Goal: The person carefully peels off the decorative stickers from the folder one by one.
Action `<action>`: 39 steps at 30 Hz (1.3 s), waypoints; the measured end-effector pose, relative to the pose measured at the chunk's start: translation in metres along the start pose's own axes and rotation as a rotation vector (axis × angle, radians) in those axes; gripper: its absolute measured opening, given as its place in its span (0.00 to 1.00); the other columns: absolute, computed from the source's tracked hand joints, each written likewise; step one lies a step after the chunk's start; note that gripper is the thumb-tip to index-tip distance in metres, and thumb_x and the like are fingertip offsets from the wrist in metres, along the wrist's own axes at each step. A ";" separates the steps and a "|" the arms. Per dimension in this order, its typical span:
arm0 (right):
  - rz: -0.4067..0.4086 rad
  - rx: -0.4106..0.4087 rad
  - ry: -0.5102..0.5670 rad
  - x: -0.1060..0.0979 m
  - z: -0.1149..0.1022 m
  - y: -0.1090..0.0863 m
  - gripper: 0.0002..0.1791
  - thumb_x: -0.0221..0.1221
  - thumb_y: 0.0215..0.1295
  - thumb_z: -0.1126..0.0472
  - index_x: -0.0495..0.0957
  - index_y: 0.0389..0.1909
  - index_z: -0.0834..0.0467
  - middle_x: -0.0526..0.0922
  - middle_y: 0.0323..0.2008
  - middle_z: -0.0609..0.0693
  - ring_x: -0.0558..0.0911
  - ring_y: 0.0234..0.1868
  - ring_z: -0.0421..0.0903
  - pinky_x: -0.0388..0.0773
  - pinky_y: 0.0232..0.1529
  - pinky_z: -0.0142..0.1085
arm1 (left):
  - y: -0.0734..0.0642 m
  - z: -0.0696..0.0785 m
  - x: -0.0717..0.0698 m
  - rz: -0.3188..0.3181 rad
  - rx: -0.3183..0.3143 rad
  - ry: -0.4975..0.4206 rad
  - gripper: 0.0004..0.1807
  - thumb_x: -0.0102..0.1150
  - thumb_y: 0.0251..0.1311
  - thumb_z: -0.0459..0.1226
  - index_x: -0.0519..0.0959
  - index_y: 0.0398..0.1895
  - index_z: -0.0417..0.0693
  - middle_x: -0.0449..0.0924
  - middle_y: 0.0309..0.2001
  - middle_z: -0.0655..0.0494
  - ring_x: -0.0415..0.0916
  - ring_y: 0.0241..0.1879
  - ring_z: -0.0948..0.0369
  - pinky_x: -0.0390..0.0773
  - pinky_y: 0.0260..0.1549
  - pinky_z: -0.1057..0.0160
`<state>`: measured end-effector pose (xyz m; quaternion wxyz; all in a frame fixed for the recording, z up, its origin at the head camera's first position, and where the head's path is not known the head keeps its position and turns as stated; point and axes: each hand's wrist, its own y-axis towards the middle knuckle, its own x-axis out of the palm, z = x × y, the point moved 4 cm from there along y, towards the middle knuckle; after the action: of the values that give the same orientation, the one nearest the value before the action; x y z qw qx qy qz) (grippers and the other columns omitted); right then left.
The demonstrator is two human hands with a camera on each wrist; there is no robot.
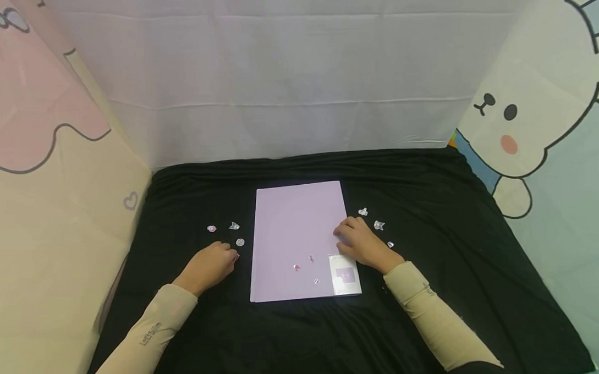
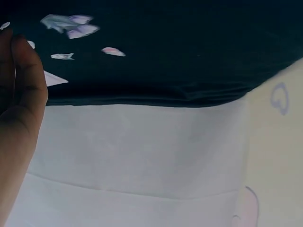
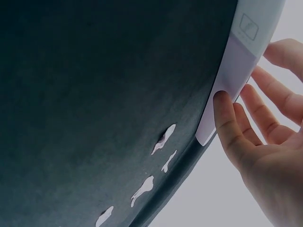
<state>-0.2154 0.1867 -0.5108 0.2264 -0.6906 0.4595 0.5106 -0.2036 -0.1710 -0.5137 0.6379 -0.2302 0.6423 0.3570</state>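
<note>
A flat lilac folder [image 1: 301, 225] with a white corner label [image 1: 344, 274] lies on the black cloth. My left hand [image 1: 205, 269] is left of it, thumb and fingertips pinching a small pinkish sticker [image 1: 237, 257] close over the cloth. In the left wrist view the left hand [image 2: 23, 90] shows at the edge, a white sliver [image 2: 4, 25] at its fingertips. My right hand [image 1: 363, 242] rests on the folder's right edge, fingers loosely bent. The right wrist view has that hand [image 3: 265, 123] along the folder [image 3: 234, 66]. A pink sticker [image 1: 296, 267] and others lie on the folder's lower part.
Left of the folder, loose stickers include a pink one [image 1: 212, 228], a bow-like one [image 1: 233, 225] and a round one [image 1: 240, 242]. To its right lie several more, including a shiny one [image 1: 378, 225]. White and cartoon-printed sheets [image 1: 286, 88] surround the cloth.
</note>
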 end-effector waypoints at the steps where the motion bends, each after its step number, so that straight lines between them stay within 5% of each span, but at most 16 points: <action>1: 0.002 0.003 -0.001 0.000 0.001 0.000 0.14 0.65 0.63 0.64 0.82 0.49 0.61 0.77 0.48 0.56 0.71 0.49 0.53 0.73 0.53 0.46 | -0.003 -0.002 -0.001 0.002 -0.004 -0.004 0.05 0.66 0.59 0.30 0.84 0.26 0.42 0.77 0.23 0.55 0.74 0.25 0.58 0.79 0.30 0.59; 10: 0.005 -0.007 0.022 -0.001 0.002 -0.001 0.14 0.65 0.63 0.64 0.82 0.48 0.61 0.77 0.48 0.56 0.71 0.49 0.53 0.73 0.52 0.46 | -0.020 -0.012 -0.001 0.001 -0.008 -0.021 0.09 0.69 0.52 0.28 0.81 0.21 0.47 0.77 0.24 0.56 0.71 0.24 0.59 0.76 0.27 0.58; 21: -0.012 0.008 0.012 0.001 0.003 -0.001 0.14 0.64 0.64 0.63 0.82 0.49 0.60 0.77 0.49 0.56 0.71 0.50 0.52 0.73 0.53 0.45 | -0.014 -0.010 -0.002 0.020 -0.005 -0.039 0.09 0.70 0.53 0.28 0.80 0.22 0.46 0.73 0.21 0.57 0.68 0.22 0.61 0.74 0.25 0.60; 29: -0.021 0.025 0.015 -0.001 0.000 0.000 0.14 0.64 0.64 0.63 0.81 0.50 0.60 0.77 0.50 0.56 0.71 0.51 0.52 0.73 0.55 0.45 | 0.002 -0.003 0.004 0.002 -0.018 -0.102 0.05 0.70 0.55 0.31 0.82 0.28 0.46 0.77 0.26 0.57 0.74 0.27 0.60 0.78 0.30 0.58; 39: -0.004 -0.008 0.000 -0.001 -0.002 0.000 0.14 0.64 0.63 0.63 0.81 0.49 0.61 0.78 0.49 0.57 0.72 0.49 0.53 0.73 0.52 0.46 | 0.038 0.027 0.009 0.050 0.035 -0.176 0.02 0.65 0.59 0.31 0.85 0.34 0.43 0.78 0.27 0.56 0.72 0.26 0.62 0.78 0.31 0.62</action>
<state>-0.2148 0.1858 -0.5093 0.2246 -0.6923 0.4560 0.5122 -0.2152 -0.1245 -0.5147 0.6865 -0.1707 0.5957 0.3804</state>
